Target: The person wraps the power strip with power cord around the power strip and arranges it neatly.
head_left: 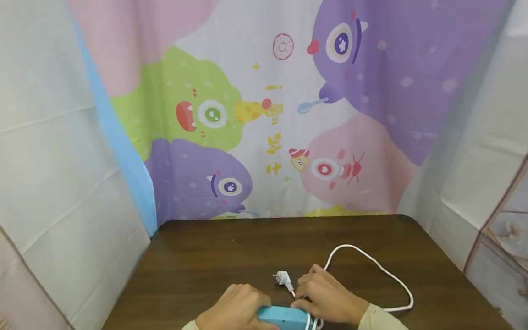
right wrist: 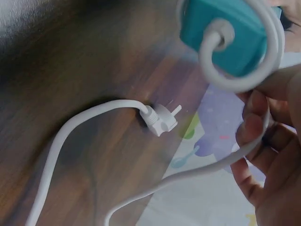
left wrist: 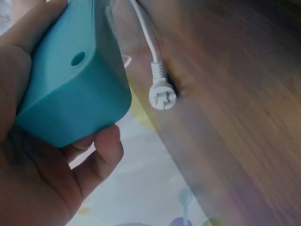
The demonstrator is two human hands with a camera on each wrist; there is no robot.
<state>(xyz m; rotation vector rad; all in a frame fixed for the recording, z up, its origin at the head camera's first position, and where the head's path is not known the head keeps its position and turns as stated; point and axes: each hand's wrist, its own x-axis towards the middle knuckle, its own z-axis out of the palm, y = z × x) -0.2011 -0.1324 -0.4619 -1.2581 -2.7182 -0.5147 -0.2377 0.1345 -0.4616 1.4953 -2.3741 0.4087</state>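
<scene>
At the near edge of the head view, my left hand (head_left: 236,308) grips a turquoise power strip (head_left: 282,315), its thumb on one side and fingers on the other. The left wrist view shows the strip's bare rounded end (left wrist: 80,110) with a small round hole close by. My right hand (head_left: 327,297) is at the strip's other end, pinching the white cord (right wrist: 207,168) between thumb and fingers. That cord leaves the strip's end and loops around it. The white plug (head_left: 283,277) lies on the table just beyond my hands, prongs pointing left in the head view.
The dark wooden table (head_left: 231,256) has rounded far corners. A loose stretch of the cord (head_left: 381,268) arcs across its right side. Behind the table hangs a curtain (head_left: 264,192) with cartoon monsters, and pale cloth (head_left: 62,183) hangs at the left side.
</scene>
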